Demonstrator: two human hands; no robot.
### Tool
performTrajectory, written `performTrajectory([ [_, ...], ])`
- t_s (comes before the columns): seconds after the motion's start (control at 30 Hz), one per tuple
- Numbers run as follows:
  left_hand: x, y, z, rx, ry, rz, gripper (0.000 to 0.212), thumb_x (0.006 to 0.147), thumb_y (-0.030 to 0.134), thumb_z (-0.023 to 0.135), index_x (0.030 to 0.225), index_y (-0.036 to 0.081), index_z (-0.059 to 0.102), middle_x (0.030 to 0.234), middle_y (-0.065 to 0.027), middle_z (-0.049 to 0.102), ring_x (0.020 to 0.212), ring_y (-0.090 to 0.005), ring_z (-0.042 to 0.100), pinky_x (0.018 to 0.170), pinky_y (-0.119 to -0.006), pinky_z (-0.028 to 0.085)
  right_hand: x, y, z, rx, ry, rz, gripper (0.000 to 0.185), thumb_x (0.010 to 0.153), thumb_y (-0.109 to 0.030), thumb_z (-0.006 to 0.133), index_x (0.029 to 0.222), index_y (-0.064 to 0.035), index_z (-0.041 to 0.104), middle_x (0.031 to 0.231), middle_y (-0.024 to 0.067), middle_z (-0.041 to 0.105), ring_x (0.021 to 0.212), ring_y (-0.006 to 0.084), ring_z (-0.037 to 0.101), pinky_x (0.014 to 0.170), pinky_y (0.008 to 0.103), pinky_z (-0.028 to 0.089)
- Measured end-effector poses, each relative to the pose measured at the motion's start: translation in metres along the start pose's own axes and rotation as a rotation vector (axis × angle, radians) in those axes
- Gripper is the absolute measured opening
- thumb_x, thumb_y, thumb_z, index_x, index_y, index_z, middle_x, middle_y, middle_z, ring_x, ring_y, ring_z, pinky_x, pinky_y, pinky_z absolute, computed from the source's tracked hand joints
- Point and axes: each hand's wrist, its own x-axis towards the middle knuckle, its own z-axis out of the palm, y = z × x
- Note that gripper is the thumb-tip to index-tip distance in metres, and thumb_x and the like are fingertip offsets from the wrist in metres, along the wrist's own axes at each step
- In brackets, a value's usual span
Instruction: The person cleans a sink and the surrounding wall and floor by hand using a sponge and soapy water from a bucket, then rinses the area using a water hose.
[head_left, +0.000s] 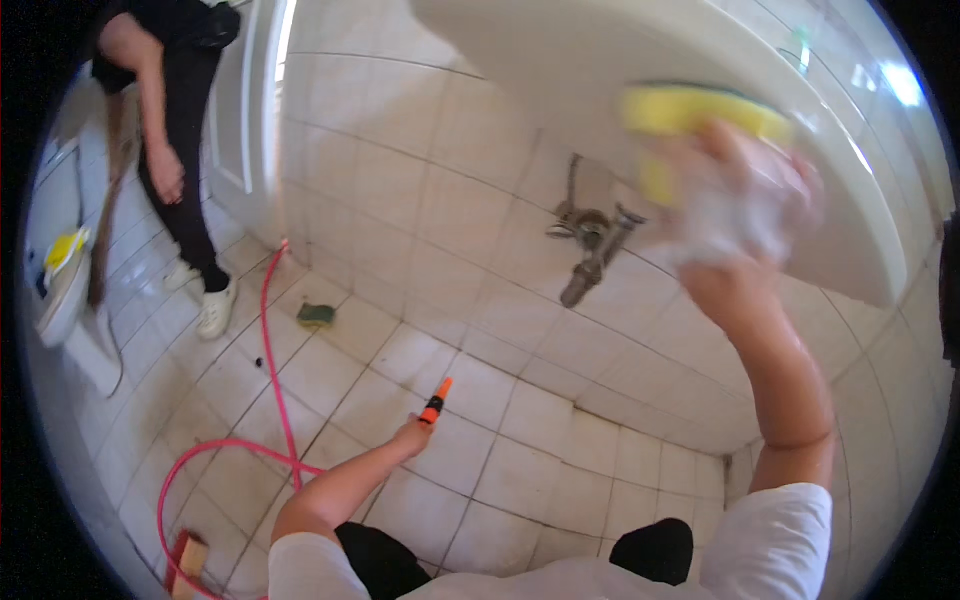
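Observation:
Suds cover my right hand (739, 195), which is closed around a yellow sponge (705, 112) held against the underside of a white washbasin (585, 52); hand and sponge are blurred. Low on the left, my left hand (415, 437) grips an orange and black hose nozzle (436, 405), its tip pointing up and away over the tiled floor. A pink hose (271, 360) loops across the floor and passes behind my left forearm. Below the basin, a metal drain or valve fitting (592, 240) juts from the tiled wall.
Another person (184, 150) stands at the left beside a white toilet (67, 300) with a yellow item on it. A green and yellow sponge (316, 315) lies on the floor near the wall. A wooden brush (191, 562) rests at bottom left. A white door (244, 105) stands behind the person.

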Motion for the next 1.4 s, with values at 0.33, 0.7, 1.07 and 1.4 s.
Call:
performTrajectory([
  [0.33,-0.018,-0.007,0.016,0.141,-0.027,0.033,0.047,0.084,0.034,0.05,0.115,0.003,0.035,0.093,-0.0234,0.058,0.085,-0.0373,0.058,0.07,-0.045,0.046,-0.131,0.073,0.02,-0.241,0.831,0.573,0.04,0.083,-0.026,0.046,0.115,-0.0047,0.036,0.11,0.0069,0.037,0.105,0.0228,0.038,0.09,0.0363,0.033],
  [0.7,-0.06,0.01,0.006,0.079,-0.161,-0.149,0.045,0.085,0.034,0.053,0.112,0.003,0.036,0.073,-0.0133,0.054,0.058,-0.0226,0.053,0.049,-0.036,0.042,-0.079,-0.016,0.137,-0.371,-0.329,-0.645,0.028,0.079,-0.02,0.049,0.105,-0.0125,0.055,0.112,-0.0003,0.05,0.108,0.0172,0.043,0.099,0.0307,0.032],
  [1.07,-0.059,0.009,0.017,0.229,-0.122,-0.028,0.041,0.087,0.034,0.049,0.112,0.004,0.037,0.077,-0.0127,0.055,0.059,-0.022,0.054,0.051,-0.038,0.043,-0.175,-0.072,0.218,1.153,0.619,1.514,0.035,0.084,-0.008,0.045,0.119,-0.0036,0.045,0.116,0.016,0.046,0.113,0.0299,0.037,0.097,0.0351,0.03],
  [1.4,-0.131,0.093,0.042,-0.18,-0.538,-0.094,0.028,0.088,0.028,0.047,0.109,0.01,0.041,0.065,0.003,0.039,0.048,-0.0055,0.033,0.04,-0.021,0.028,-0.436,-0.222,0.107,1.44,0.509,2.558,0.029,0.084,-0.025,0.05,0.107,-0.0066,0.052,0.09,0.0092,0.06,0.071,0.0199,0.059,0.054,0.0308,0.049],
])
